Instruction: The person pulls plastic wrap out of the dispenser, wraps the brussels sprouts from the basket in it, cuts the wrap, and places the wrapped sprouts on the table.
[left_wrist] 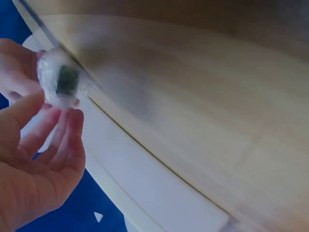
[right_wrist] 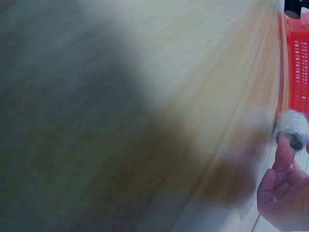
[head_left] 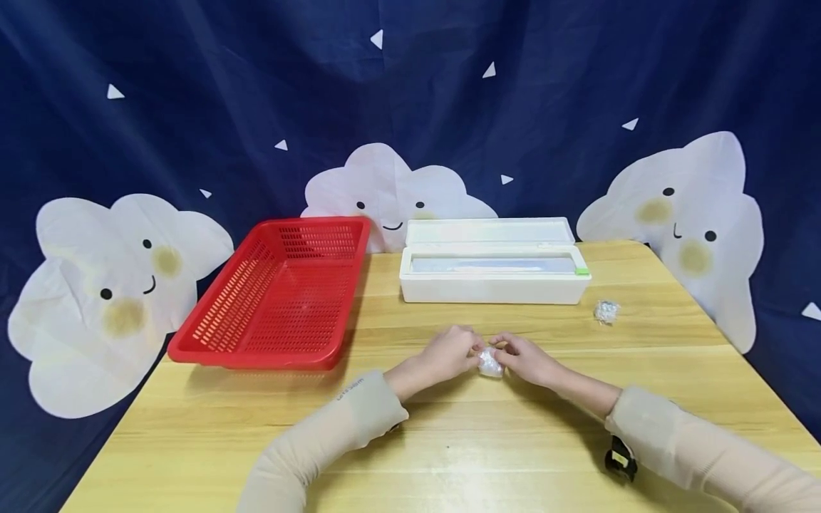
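Both hands hold a small bundle wrapped in clear plastic film (head_left: pixel 490 365), low over the table in the head view. A dark green patch shows through the film in both wrist views. My left hand (head_left: pixel 451 352) has its thumb and fingertips at the bundle's left side, fingers curled. From the right, my right hand (head_left: pixel 527 361) pinches the same bundle, its thumb pressed against the near side in the right wrist view. Behind the hands stands a long white cling film dispenser (head_left: pixel 494 289) with its lid raised and a green slider (head_left: pixel 581 271) at the right end.
To the left is a red plastic basket (head_left: pixel 256 359) with slotted walls. A second crumpled clump of clear film (head_left: pixel 606 311) lies right of the dispenser. Everything stands on a wooden table (head_left: pixel 449 463), with a dark blue cloud-print curtain (head_left: pixel 436 107) behind it.
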Available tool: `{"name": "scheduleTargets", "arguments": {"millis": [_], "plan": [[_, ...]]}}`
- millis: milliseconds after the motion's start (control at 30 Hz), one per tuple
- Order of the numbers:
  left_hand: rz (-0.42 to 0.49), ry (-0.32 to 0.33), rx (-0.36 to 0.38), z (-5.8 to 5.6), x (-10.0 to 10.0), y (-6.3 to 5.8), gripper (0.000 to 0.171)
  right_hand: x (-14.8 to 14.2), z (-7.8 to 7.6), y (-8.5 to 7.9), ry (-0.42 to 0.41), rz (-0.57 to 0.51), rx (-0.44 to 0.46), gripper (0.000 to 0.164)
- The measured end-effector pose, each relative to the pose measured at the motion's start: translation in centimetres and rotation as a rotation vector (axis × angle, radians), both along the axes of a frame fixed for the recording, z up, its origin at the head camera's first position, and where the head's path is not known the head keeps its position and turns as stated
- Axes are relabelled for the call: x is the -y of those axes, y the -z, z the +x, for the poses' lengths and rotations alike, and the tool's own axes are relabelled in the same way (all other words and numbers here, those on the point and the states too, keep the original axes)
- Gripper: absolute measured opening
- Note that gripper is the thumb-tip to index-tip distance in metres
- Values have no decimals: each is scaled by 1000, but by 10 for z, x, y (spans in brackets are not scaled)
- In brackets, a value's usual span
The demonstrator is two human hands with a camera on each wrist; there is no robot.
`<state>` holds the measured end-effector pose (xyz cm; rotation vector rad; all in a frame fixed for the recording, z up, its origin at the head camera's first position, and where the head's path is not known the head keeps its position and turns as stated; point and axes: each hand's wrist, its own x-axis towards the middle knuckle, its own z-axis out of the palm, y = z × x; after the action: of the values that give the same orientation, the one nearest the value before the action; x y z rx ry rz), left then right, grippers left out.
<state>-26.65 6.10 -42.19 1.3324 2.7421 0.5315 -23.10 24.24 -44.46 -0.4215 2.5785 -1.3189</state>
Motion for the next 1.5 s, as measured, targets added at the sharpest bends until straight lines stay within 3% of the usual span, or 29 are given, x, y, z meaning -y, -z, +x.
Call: {"name": "scheduleTargets", "arguments": {"millis": [200,433,533,833,1033,1167,1267,1433,1500], "plan": [[6,-5,-47,1,-6,3,17,-1,-1,-1,0,79,-90,32],[5,4,-50,-4,-9,7,19,-4,6,2,-155,376,-412,37],[10,9,-25,-6,-10,9,17,-5,7,5,-173,434,-509,36],[46,17,80,-14,-11,14,12,-7,-2,10,-134,317,-516,29],[39,54,172,-18,-8,11,23,-14,-5,4,-251,334,-528,42],[-15,97,167,-17,-6,11,35,-17,-4,4,-285,374,-523,49],[-53,109,92,-15,-7,12,39,-14,-3,5,-271,501,-595,47],[-59,93,17,-14,-8,16,38,-8,2,10,-262,859,-851,42],[-69,92,-3,-15,-9,15,35,-5,3,13,-257,936,-925,40]]}}
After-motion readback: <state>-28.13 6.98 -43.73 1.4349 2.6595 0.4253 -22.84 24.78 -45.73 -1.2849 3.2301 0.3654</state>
